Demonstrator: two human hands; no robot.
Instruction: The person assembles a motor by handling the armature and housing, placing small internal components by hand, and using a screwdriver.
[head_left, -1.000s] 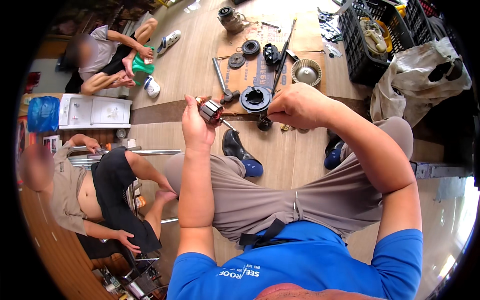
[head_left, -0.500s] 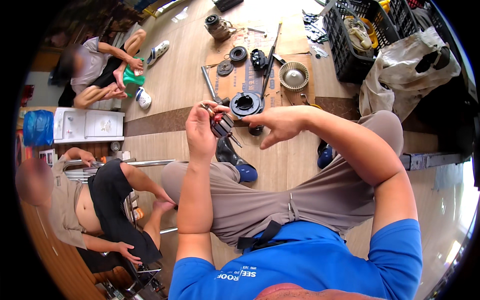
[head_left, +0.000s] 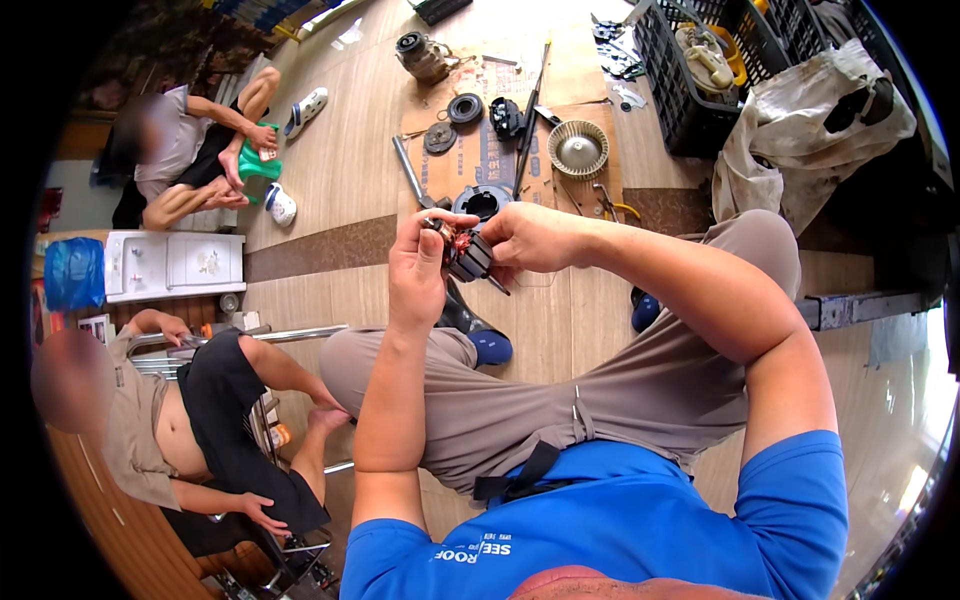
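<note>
Both hands' fingers (head_left: 432, 232) clamp the motor armature (head_left: 465, 252), held between left hand (head_left: 418, 270) and right hand (head_left: 530, 238)

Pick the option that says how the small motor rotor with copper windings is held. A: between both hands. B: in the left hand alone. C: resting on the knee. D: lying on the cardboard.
A: the left hand and the right hand both grip the motor rotor, raised above the floor in front of the knees.

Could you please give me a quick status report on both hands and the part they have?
Left hand and right hand both gripping small dark motor armature with copper windings, above lap. Round black motor housing on cardboard beyond. Nothing in the way.
</note>
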